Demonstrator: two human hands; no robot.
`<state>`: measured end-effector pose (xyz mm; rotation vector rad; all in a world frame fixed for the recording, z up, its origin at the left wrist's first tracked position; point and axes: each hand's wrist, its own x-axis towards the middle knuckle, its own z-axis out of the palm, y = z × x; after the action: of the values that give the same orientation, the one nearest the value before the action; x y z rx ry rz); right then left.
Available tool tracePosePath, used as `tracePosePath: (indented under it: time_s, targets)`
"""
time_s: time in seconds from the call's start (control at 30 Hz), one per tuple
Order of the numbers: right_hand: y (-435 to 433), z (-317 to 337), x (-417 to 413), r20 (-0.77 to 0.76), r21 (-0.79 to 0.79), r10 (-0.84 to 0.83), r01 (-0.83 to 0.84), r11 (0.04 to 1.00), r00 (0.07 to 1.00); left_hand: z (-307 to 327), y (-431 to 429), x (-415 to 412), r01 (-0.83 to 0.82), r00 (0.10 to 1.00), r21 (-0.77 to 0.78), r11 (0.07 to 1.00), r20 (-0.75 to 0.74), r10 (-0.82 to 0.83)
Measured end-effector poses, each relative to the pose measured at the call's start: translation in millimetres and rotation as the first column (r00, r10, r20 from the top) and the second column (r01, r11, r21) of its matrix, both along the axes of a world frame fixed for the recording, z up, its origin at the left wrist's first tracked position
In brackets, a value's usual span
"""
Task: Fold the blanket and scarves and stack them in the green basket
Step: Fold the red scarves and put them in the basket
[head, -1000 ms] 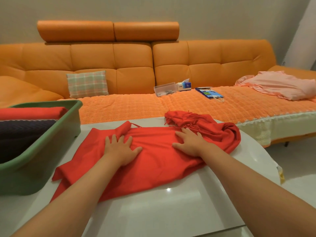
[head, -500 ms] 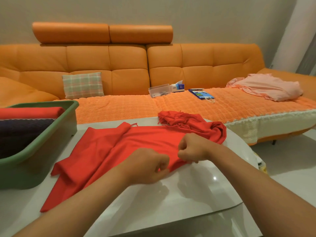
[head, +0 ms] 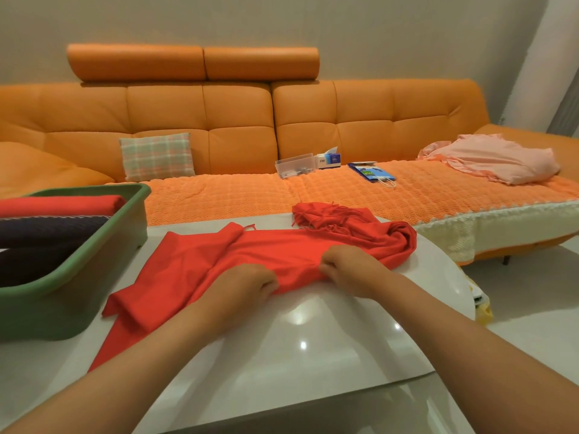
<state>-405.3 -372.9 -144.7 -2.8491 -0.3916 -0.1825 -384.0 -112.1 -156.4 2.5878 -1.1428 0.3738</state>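
White desk (head: 313, 355) before an orange sofa (head: 238, 120). Red scarf (head: 194, 261) lies creased, fringed end bunched at right. Left grip (head: 247, 283) and right grip (head: 351, 267) each pinch its near edge.

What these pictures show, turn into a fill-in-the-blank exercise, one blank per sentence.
1. The left hand and the right hand both pinch the ____ scarf.
2. The green basket stands on the white table on the person's ____ side.
3. The plaid cushion leans against the ____ sofa.
4. The crumpled ____ blanket lies on the sofa.
Missing words: red; left; orange; pink.
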Motion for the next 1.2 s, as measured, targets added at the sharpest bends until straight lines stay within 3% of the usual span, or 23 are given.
tracePosePath:
  time_s: [0.17,0.23,0.33,0.43,0.57,0.7,0.77,0.87,0.93,1.0,1.03,1.1,1.13,1.2]
  targets:
    - [-1,28,-5,0.089,0.247,-0.143,0.117,0.962,0.986,25,-6,8,-0.209,0.949,-0.339,0.917,-0.298,0.107]
    - [1,34,-11,0.117,0.209,-0.151,0.124,0.97,0.982,26,-6,7,-0.194,0.921,-0.36,0.913,-0.388,0.043]
    - [4,40,-23,0.101,0.161,-0.091,0.074,0.984,0.991,25,-5,-1,-0.128,0.869,-0.251,0.96,-0.495,-0.013]
    - [4,40,-28,0.103,0.034,-0.032,0.028,0.999,0.994,25,-1,-5,-0.073,0.886,-0.149,0.986,-0.464,-0.005]
    - [0,39,-27,0.149,0.199,-0.008,-0.021,0.98,0.989,32,9,-9,-0.062,0.899,-0.048,0.997,-0.437,0.035]
    - [-13,46,-34,0.1,0.134,0.006,-0.02,0.991,0.995,50,11,-20,-0.033,0.897,0.04,0.999,-0.44,0.047]
    - [-19,45,-39,0.084,0.131,-0.017,0.006,0.991,0.996,54,10,-25,-0.025,0.92,0.031,0.999,-0.391,0.035]
    - [-24,45,-44,0.231,0.168,-0.07,0.032,0.985,0.971,54,7,-27,-0.047,0.937,-0.125,0.991,-0.35,0.0]
    - [-25,52,-50,0.19,0.268,-0.126,0.073,0.961,0.974,58,6,-29,-0.083,0.835,-0.264,0.961,-0.545,-0.078]
    - [-26,59,-59,-0.067,0.331,-0.116,0.132,0.934,0.991,61,5,-31,-0.11,0.621,-0.252,0.962,-0.773,-0.131]
    - [-26,60,-62,-0.185,0.295,-0.103,0.155,0.943,0.977,58,6,-30,-0.092,0.606,-0.212,0.973,-0.787,-0.114]
    - [-24,53,-65,-0.254,0.189,-0.12,0.171,0.967,0.96,47,10,-23,-0.085,0.777,-0.123,0.989,-0.629,-0.012]
    - [-22,49,-63,-0.215,0.158,-0.141,0.177,0.971,0.966,41,13,-17,-0.086,0.87,-0.059,0.995,-0.492,0.046]
    - [-17,40,-57,-0.1,0.127,-0.156,0.168,0.977,0.983,31,17,-8,-0.051,0.945,0.062,0.997,-0.319,0.069]
